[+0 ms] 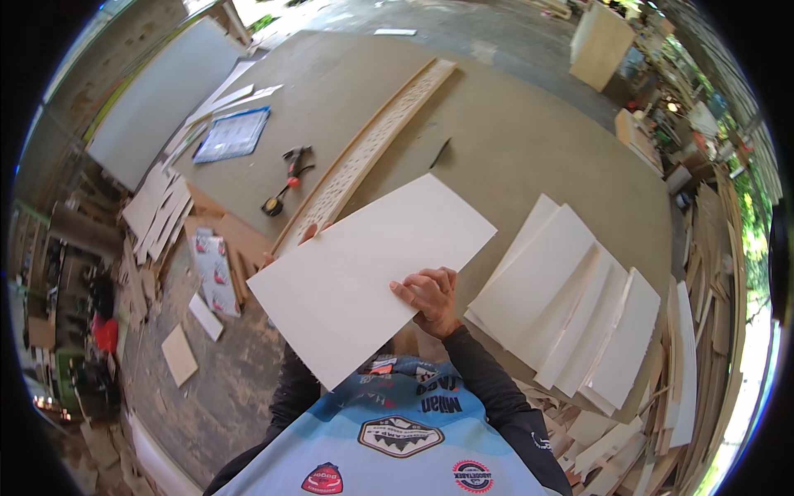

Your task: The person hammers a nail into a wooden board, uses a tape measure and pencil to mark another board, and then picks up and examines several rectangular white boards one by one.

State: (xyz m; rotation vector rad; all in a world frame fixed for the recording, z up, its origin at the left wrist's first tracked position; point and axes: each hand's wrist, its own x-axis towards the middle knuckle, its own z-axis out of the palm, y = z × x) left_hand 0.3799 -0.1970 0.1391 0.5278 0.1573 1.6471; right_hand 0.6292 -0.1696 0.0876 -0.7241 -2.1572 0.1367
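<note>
A white rectangular panel [372,273] is tilted in front of my body, above the near edge of the table. My right hand [432,299] is closed on its near right edge, fingers curled over the white face. Of my left hand [309,233] only a few fingertips show, at the panel's far left edge; the rest is hidden beneath it. Just past those fingertips a long, narrow wooden piece with a perforated strip [376,136] runs away across the table. To the right, several white panels [550,264] lie overlapping in a fanned stack.
On the large brown table [529,132] are a hammer [295,165], a tape measure [273,205], a blue-edged clear folder [233,134] and a thin dark tool [441,152]. Wood offcuts [595,442] pile at the lower right. More scraps [179,354] lie on the floor at left.
</note>
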